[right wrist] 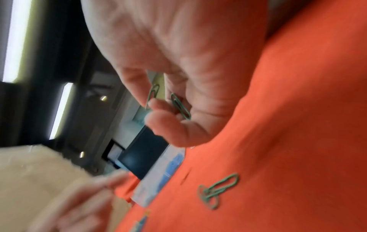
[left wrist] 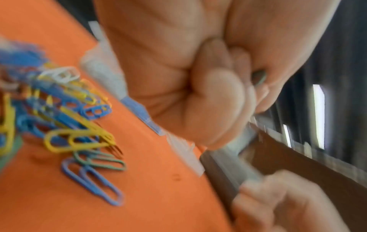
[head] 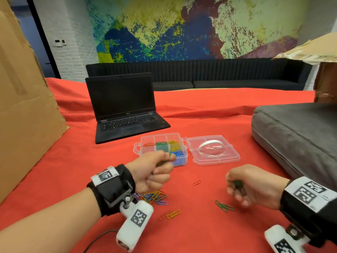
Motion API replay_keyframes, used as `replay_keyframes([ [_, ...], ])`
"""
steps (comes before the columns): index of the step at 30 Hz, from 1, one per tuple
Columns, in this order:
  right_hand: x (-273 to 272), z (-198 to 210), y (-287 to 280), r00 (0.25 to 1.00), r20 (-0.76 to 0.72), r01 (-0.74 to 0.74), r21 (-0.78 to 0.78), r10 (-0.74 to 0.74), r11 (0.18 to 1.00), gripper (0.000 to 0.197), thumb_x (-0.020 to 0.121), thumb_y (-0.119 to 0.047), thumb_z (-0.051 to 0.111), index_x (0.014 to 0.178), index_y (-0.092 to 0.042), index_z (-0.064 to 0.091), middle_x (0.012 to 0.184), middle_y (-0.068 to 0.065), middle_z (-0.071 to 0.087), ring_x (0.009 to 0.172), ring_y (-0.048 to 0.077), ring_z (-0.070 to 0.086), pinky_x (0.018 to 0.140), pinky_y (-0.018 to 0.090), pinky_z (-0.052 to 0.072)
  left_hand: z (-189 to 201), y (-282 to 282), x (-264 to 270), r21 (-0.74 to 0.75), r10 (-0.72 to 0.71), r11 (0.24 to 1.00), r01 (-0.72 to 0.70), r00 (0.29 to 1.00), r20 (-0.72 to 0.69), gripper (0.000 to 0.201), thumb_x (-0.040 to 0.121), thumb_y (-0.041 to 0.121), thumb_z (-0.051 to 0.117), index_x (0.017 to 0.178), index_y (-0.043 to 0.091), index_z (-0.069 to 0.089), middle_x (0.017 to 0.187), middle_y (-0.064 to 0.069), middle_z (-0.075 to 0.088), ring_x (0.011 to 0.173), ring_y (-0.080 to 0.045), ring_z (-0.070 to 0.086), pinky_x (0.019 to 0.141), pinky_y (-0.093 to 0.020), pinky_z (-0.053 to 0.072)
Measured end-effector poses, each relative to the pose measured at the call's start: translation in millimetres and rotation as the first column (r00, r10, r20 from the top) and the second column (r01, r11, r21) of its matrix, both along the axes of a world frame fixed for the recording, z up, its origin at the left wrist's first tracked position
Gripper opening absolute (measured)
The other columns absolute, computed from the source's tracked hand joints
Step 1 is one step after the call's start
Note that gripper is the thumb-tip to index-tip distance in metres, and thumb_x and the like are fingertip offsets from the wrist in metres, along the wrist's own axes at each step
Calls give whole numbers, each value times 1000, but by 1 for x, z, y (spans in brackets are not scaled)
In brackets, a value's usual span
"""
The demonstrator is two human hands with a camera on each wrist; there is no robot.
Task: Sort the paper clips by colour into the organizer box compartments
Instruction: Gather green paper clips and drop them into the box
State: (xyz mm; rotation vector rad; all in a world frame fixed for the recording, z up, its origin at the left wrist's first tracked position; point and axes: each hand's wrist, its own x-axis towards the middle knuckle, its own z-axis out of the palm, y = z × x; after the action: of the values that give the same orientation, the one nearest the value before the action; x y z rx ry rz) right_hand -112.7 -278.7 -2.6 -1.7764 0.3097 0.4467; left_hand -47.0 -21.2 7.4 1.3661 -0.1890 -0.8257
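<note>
The clear organizer box (head: 184,159) stands open on the red cloth, with red, green, yellow and blue clips in separate compartments. My left hand (head: 158,170) is fisted just in front of it, gripping green paper clips (head: 170,155) that poke out above the fingers; one green clip (left wrist: 259,77) shows between finger and thumb. My right hand (head: 240,185) hovers to the right, fingers curled round green clips (right wrist: 179,106). A mixed pile of clips (head: 152,197) lies under the left wrist. Loose green clips (head: 224,206) lie below the right hand.
The box's clear lid (head: 214,149) lies to its right with a white ring on it. A laptop (head: 125,108) stands behind. A grey cushion (head: 295,136) fills the right, cardboard (head: 23,99) the left. Single red (head: 197,182) and orange (head: 173,214) clips lie loose.
</note>
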Motion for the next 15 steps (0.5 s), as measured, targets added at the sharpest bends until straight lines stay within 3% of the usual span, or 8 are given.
replay_keyframes([
  [3,-2,-5,5,990,9,-131,-275,139,952,29,86,9,32,93,-4,57,62,7,54,42,14,44,38,21,36,6,7,1,-288,38,954,-82,987,-156,18,91,18,33,76,18,43,41,3,26,26,-6,23,34,-6,16],
  [6,-6,-2,15,967,-22,-230,-505,255,832,23,89,-5,37,86,-11,59,63,3,48,45,14,41,40,21,34,4,10,-3,-435,-52,900,-40,979,-197,3,79,16,44,77,15,46,43,0,32,29,-9,26,33,-10,22],
  [9,-9,-5,23,898,-102,-318,-823,428,471,24,93,-38,46,82,-18,54,77,-2,54,69,16,49,58,25,38,1,11,-1,-532,-154,846,24,967,-201,11,80,23,43,80,12,47,49,-4,39,37,-13,24,37,-13,28],
  [10,-10,-7,26,880,-120,-321,-863,459,389,24,92,-41,49,82,-19,54,82,-2,58,75,16,50,64,25,40,0,11,0,-532,-153,846,27,969,-194,17,83,28,41,78,12,45,50,-4,39,38,-12,24,37,-13,29],
  [12,-11,-10,30,857,-118,-316,-889,501,331,19,90,-38,54,82,-21,53,94,1,64,80,16,51,73,25,41,-2,9,1,-519,-134,855,21,974,-181,29,88,37,41,72,12,42,49,-2,36,38,-10,21,35,-12,26],
  [15,-11,-13,35,835,-158,-330,-910,527,250,16,92,-34,48,86,-19,50,107,9,66,81,20,49,75,27,42,-1,8,0,-492,-95,871,-2,980,-173,39,92,42,44,65,13,39,49,0,31,34,-7,21,33,-9,21],
])
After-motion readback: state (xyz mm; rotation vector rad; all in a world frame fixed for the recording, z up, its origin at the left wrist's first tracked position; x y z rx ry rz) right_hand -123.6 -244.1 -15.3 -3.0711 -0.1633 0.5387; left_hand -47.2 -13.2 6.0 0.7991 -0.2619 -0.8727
